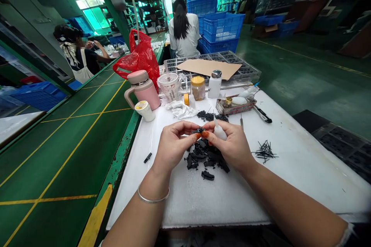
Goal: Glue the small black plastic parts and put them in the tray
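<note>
Grip: left hand (171, 144), right hand (234, 142) pinching black part (199, 130); rounded bottle (220, 133) in right; jagged pile (207, 155) beneath

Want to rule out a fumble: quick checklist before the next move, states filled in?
1. Left grip on the small black part: ok, fingertips at it.
2. Right grip on the same part: ok, thumb and fingertips meet there.
3. White squeeze bottle secure: ok, tucked in the right grip, nozzle up.
4. Part's fit and alignment: cannot tell, fingers cover it.
5. Loose black pieces all gathered: not ok, one lies apart on the left.
6. Thin black rods lined up: not ok, crisscrossed.
</note>
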The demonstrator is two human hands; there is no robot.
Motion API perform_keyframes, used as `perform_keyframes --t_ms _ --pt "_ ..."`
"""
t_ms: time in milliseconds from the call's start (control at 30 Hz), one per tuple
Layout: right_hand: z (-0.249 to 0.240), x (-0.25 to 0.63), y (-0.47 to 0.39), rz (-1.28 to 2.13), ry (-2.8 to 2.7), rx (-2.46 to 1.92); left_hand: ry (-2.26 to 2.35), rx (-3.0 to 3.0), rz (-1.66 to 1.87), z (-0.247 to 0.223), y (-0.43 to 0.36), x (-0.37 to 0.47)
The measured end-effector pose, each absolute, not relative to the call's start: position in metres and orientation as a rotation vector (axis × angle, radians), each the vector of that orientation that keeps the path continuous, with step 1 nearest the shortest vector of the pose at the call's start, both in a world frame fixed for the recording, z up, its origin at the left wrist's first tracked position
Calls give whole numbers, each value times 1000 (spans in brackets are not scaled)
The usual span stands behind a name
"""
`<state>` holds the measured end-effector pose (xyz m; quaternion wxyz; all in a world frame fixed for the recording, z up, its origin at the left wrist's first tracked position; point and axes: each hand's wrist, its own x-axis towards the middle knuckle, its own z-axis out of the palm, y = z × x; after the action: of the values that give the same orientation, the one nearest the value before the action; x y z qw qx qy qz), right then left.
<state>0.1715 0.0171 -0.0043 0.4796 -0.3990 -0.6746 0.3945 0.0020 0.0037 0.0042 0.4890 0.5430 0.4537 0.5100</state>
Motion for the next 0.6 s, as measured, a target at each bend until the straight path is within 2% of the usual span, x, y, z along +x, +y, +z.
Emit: perform_keyframes --t_ms 333,600 --pt "-7 171 18 835 -1636 -919 1043 1259 1232 5 3 2" --pt "-5 171 19 882 -1670 -833 1046 1197 1172 5 5 -1"
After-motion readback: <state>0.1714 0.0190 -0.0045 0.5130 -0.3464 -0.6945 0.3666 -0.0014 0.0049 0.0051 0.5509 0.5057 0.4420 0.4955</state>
